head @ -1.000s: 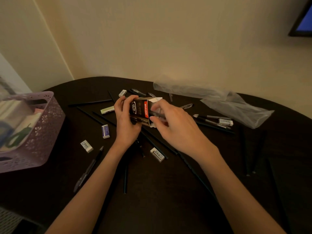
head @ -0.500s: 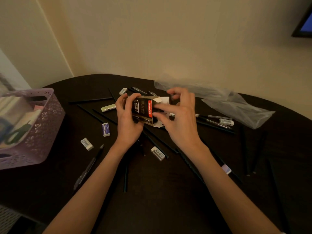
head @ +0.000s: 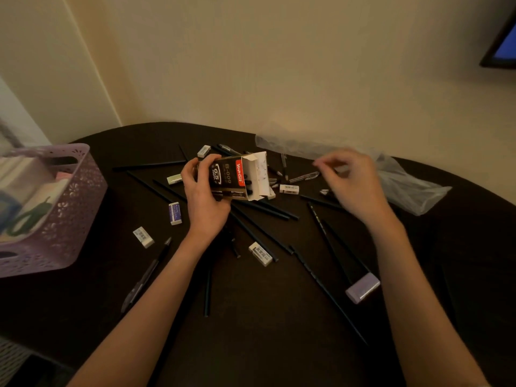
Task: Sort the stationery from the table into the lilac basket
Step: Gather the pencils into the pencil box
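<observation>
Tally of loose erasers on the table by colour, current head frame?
White erasers: 4
Blue-sleeved eraser: 1
Pale green eraser: 1
Lilac eraser: 1
Total: 7
A small pale scrap is too blurred to class and is not counted.

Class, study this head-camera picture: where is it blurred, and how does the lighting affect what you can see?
Head view: dim, warm light; the right hand is smeared by motion blur, the lilac basket soft at the edge; dark pencils nearly vanish into the dark table; the box in the left hand reads sharply.
</observation>
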Demonstrator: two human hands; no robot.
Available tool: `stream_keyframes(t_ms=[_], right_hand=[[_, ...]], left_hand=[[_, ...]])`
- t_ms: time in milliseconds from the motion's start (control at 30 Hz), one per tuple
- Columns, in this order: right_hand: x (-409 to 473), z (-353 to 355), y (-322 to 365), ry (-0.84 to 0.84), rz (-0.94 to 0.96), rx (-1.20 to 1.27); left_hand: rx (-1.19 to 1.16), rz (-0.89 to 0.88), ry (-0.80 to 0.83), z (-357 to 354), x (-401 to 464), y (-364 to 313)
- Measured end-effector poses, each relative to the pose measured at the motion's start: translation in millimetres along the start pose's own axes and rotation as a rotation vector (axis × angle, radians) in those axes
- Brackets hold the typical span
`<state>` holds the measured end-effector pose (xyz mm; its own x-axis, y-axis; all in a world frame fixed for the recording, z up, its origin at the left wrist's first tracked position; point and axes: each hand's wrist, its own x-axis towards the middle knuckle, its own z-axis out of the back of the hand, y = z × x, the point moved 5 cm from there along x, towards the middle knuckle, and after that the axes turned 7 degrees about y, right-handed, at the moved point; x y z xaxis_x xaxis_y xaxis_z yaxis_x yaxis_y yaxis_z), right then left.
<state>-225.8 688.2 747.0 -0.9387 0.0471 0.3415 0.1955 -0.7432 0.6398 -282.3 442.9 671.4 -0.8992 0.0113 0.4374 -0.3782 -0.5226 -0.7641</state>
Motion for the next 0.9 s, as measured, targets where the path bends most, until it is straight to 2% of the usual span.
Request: stream_keyframes(t_ms=[67,167,467,600,667,767,833,900], right_hand=[[2.1,4.0,-42.7,0.055,-0.228,-0.205],[-5.1,6.9,-88.8,0.119,-0.463,-0.33],[-8.2,-10.5,-113.7,0.114,-0.522,-0.362],[-0.8,1.8,-92.1,0.044,-0.339,-0.383],[-0.4,14.7,-59.3,0.014,-0.22,-0.18],[-8.4,26.2,4.5,0.067,-0.009,0.134],[-16.8,28.3,40.3,0.089,0.156,0.165],[-23.9,27.2,61.0,0.094,0.236,0.185]], left_hand=[[0.002,0.005,0.006,-0.8,-0.2,-0.5],[0.012,0.004,0.02,-2.8,-0.9,-2.0],[0.015,0.011,0.035,-3.7,-1.6,-3.0],[0.006,0.016,0.04,-3.4,-0.9,-2.6],[0.001,0.014,0.038,-3.2,-0.8,-2.1],[0.011,0.017,0.025,-2.5,-1.0,-0.3],[0.017,0.016,0.017,-1.9,-1.0,1.6],[0.015,0.018,0.015,-1.8,-1.2,3.4]])
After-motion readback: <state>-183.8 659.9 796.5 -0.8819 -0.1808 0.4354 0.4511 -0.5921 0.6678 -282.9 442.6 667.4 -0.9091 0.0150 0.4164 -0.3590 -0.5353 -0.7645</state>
